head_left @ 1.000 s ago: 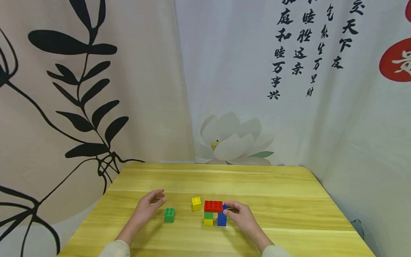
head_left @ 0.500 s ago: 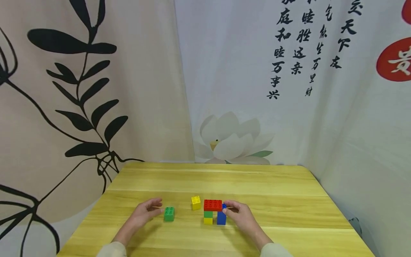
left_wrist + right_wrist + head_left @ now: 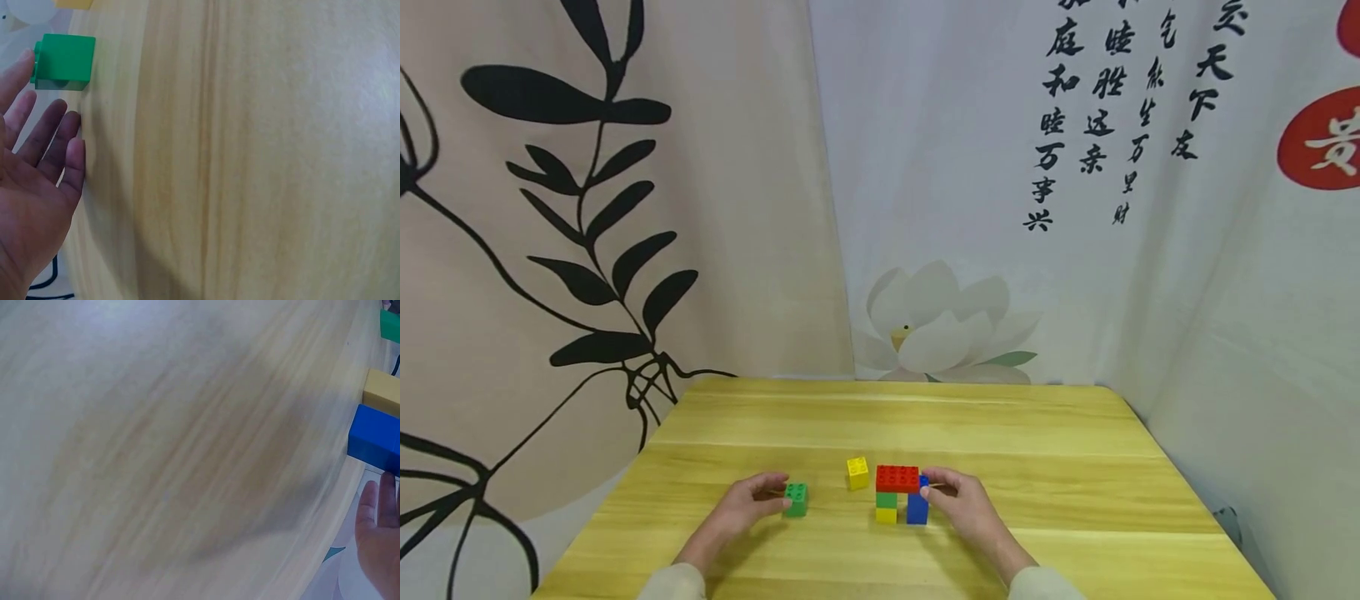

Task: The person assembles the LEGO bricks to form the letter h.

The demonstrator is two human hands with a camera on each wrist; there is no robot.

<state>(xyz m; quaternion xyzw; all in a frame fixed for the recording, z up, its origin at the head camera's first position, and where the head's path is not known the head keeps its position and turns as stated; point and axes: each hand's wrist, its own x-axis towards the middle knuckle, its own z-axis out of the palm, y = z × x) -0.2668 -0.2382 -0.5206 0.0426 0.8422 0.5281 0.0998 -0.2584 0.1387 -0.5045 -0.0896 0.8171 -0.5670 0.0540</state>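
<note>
Low in the frame, left of centre, the left hand (image 3: 741, 504) lies on the desk (image 3: 1000, 433) with straight, relaxed fingers, its tips just touching the loose green brick (image 3: 795, 498), nothing gripped; the wrist view shows that brick (image 3: 64, 62) at upper left, right beside the fingertips (image 3: 25, 59). Over to the right, the right hand (image 3: 966, 508) is pressed to the side of the small build (image 3: 898, 496), finger and thumb seemingly pinching the blue brick (image 3: 917, 508) under the red plate (image 3: 897, 478), likely to steady it. A yellow brick (image 3: 857, 472) sits alone just behind, between the two hands.
</note>
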